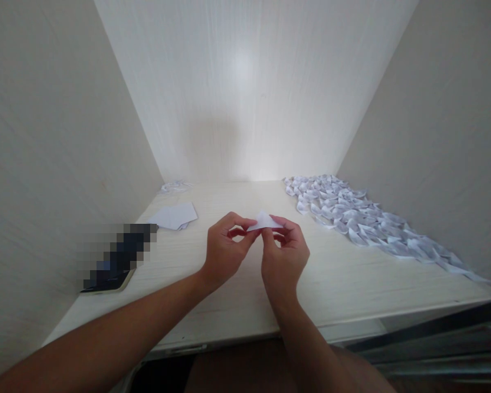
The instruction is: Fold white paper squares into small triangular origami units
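Note:
A small piece of white paper (264,220), folded to a triangle with its point away from me, is held above the middle of the desk. My left hand (228,245) pinches its left corner between thumb and fingers. On the other side my right hand (285,251) pinches the right part, with the thumb at the lower edge. Both hands nearly meet at the paper, and the fingertips behind it are partly hidden.
Many folded white paper pieces (352,215) lie in overlapping rows along the right wall. A stack of white paper sheets (174,215) rests at left, near a partly blurred phone (118,273). Small paper scraps (175,187) sit in the back left corner. Walls enclose the desk (229,314) on three sides.

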Demonstrator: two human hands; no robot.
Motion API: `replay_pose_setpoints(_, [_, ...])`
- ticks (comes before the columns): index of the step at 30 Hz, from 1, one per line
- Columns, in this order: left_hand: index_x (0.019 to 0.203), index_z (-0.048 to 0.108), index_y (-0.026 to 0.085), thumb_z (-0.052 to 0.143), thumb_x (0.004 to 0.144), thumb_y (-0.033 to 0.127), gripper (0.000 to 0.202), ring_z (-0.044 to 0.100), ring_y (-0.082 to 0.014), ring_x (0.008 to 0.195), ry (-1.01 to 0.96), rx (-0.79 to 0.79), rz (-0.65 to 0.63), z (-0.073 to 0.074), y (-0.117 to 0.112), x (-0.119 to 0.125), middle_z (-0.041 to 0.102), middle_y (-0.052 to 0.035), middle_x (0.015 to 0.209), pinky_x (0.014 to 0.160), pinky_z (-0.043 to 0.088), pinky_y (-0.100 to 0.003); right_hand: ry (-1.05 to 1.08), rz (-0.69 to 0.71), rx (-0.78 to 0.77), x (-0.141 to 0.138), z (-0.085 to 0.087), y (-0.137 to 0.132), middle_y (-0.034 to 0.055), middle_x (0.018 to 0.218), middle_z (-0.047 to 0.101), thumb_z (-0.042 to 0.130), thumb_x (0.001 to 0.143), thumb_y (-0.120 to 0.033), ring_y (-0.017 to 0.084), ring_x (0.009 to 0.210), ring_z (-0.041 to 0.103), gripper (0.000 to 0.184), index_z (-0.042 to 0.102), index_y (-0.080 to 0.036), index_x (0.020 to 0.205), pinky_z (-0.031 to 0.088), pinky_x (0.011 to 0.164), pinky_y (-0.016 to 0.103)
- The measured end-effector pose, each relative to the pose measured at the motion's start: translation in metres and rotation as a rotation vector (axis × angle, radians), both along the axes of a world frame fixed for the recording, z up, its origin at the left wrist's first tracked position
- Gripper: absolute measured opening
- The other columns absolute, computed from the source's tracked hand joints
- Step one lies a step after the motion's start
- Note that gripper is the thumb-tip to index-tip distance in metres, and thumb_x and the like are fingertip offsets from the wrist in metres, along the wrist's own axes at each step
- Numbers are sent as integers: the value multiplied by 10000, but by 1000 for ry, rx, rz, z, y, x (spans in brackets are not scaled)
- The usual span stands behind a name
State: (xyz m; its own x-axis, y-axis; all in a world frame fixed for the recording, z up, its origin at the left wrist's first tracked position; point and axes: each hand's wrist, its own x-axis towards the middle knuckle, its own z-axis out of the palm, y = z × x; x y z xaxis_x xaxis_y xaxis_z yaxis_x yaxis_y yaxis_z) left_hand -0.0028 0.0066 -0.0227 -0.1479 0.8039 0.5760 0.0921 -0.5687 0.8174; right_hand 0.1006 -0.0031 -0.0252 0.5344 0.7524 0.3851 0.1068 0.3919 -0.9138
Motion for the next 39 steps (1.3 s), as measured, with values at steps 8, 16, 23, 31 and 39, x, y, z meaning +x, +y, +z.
replay_pose_setpoints(8, [935, 753, 199, 731, 827, 110, 142, 673, -149, 846, 37, 156, -52, 1, -5, 2, 678, -39, 914, 712, 619, -259, -206, -156, 96, 2, 2, -1, 10, 782, 696, 676, 799, -221, 172, 705, 646, 37, 675, -193, 823, 525, 697, 321])
replay_pose_setpoints(16, [960, 776, 204, 723, 828, 73, 194, 658, -122, 735, 204, 312, 80, 3, -9, 3, 682, -24, 828, 651, 584, -239, -432, -258, 245, 5, 5, -3, 3, 757, 662, 606, 801, -125, 156, 695, 624, 114, 683, -199, 841, 511, 671, 286])
replay_pose_setpoints(23, [956, 775, 219, 702, 839, 82, 195, 674, -133, 718, 292, 399, 130, 7, -12, 1, 720, -30, 809, 652, 563, -255, -457, -282, 240, 4, 9, -8, 19, 757, 681, 602, 807, -140, 165, 686, 624, 157, 725, -219, 864, 515, 669, 301])
replay_pose_setpoints(31, [978, 772, 224, 708, 829, 52, 236, 702, -139, 758, 267, 444, 129, 7, -13, 1, 738, -34, 849, 688, 573, -262, -317, -293, 218, 1, 6, -8, 31, 802, 746, 639, 804, -141, 180, 734, 689, 159, 760, -213, 878, 554, 708, 309])
replay_pose_setpoints(39, [943, 766, 215, 708, 843, 85, 174, 678, -141, 754, 221, 366, 185, 5, -9, -1, 712, -29, 835, 682, 575, -269, -84, -200, 36, -7, -1, -17, 85, 1000, 807, 707, 861, -302, 256, 898, 766, 207, 809, -197, 1008, 596, 875, 401])
